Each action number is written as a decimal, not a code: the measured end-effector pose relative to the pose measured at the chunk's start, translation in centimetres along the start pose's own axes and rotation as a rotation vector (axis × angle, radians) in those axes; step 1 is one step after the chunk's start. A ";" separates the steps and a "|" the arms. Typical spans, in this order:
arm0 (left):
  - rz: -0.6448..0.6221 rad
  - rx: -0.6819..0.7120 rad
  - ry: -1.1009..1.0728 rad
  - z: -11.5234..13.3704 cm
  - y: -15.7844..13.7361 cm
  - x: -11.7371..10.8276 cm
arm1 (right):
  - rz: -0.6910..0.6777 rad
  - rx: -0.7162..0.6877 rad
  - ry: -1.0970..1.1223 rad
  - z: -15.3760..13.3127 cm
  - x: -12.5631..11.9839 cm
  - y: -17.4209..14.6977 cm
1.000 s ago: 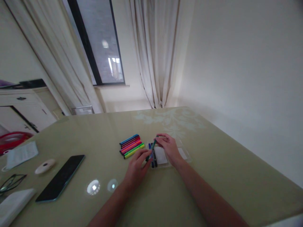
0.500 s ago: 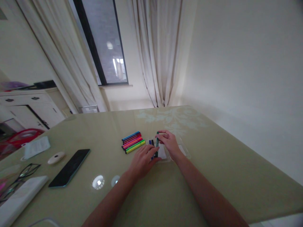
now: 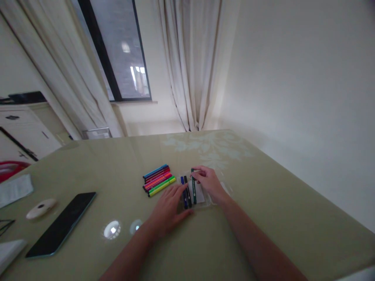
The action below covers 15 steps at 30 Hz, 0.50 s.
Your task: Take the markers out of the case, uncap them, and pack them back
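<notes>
A dark green marker [image 3: 193, 189] lies lengthwise in a clear plastic case [image 3: 207, 200], with my right hand [image 3: 208, 180] pinching its far end. To its left in the case are a black marker [image 3: 188, 195] and a blue marker [image 3: 182, 180]. My left hand [image 3: 167, 207] rests at the case's near left side, thumb and fingers apart. Its fingertips reach over the blue and black markers. A white insert [image 3: 199, 194] shows in the case beside the green marker. My right wrist covers part of the case's other half.
Left of the case lies a row of several coloured markers [image 3: 158, 180] on the table [image 3: 234, 242]. Farther left are a black phone [image 3: 63, 222], a white oval object [image 3: 41, 208], a face mask [image 3: 16, 190] and a white block [image 3: 11, 253]. A wall [image 3: 299, 97] borders the right side.
The green marker's near end has come down beside the black one. My left fingers have drawn back from it, while my right hand keeps its far end. The view has shifted right.
</notes>
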<state>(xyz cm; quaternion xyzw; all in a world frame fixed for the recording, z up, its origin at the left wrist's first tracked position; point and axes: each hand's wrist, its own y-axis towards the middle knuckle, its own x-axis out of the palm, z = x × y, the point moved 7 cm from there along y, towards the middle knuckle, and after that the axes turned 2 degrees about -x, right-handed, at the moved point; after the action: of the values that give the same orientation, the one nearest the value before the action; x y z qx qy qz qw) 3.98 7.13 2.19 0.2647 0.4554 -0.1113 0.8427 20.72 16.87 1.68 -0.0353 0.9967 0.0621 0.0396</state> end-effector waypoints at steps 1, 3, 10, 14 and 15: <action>0.004 0.005 0.003 0.0 0.0 0.0 | -0.013 -0.006 -0.028 0.1 0.1 0.0; 0.003 0.022 0.017 0.1 0.1 0.1 | -0.032 -0.028 -0.082 0.1 0.3 -0.2; -0.045 0.041 0.087 0.7 0.3 0.2 | -0.042 -0.153 -0.298 -0.8 1.0 -0.8; -0.056 0.028 0.104 0.9 0.3 0.3 | -0.027 -0.168 -0.361 -0.9 1.2 -0.9; -0.052 0.027 0.102 1.0 0.2 0.3 | -0.026 -0.172 -0.373 -1.0 1.3 -1.0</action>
<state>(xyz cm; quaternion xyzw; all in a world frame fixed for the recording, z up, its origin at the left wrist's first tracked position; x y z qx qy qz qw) 4.94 6.78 2.49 0.2694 0.5030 -0.1255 0.8115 19.44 15.70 2.41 -0.0392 0.9626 0.1518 0.2209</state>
